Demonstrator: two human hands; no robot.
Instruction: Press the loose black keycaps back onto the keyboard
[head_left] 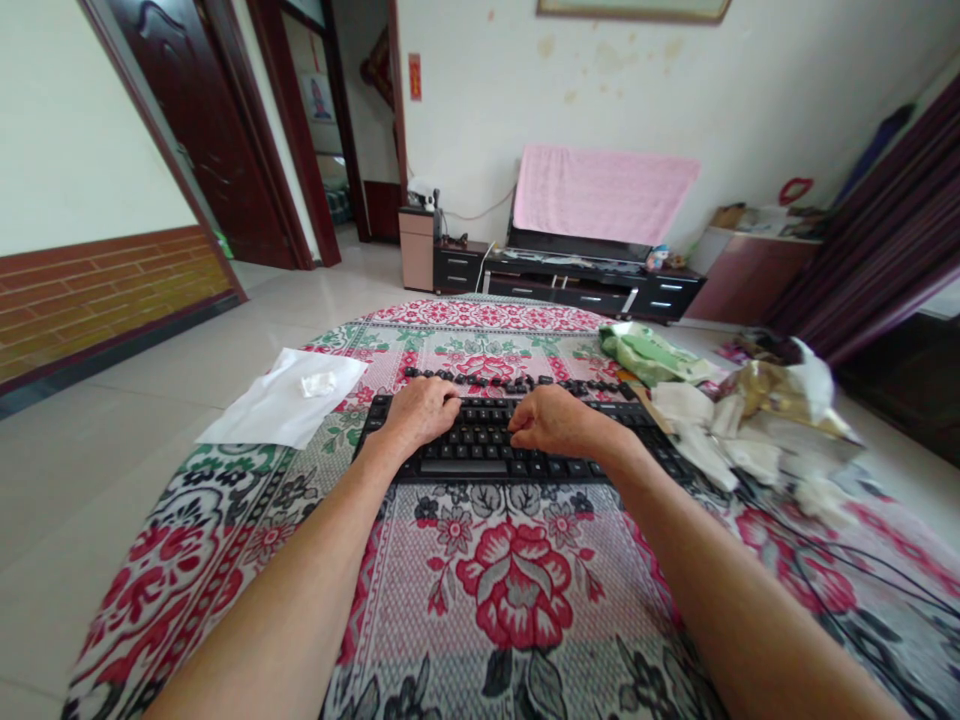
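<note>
A black keyboard (487,455) lies across a round table covered with a flowered cloth (517,590). My left hand (420,410) rests on the keyboard's left half, fingers curled over the upper keys. On the middle keys sits my right hand (556,420), its fingers bent and pinched together near the top rows. Whether either hand grips a loose key is hidden. A row of loose black keycaps (517,382) lies just behind the keyboard.
A white tissue sheet with a crumpled wad (289,398) lies at the left table edge. Green cloth (649,352) and crumpled papers and wrappers (757,420) pile at the right. A cable (862,570) trails right. TV stand (585,285) beyond.
</note>
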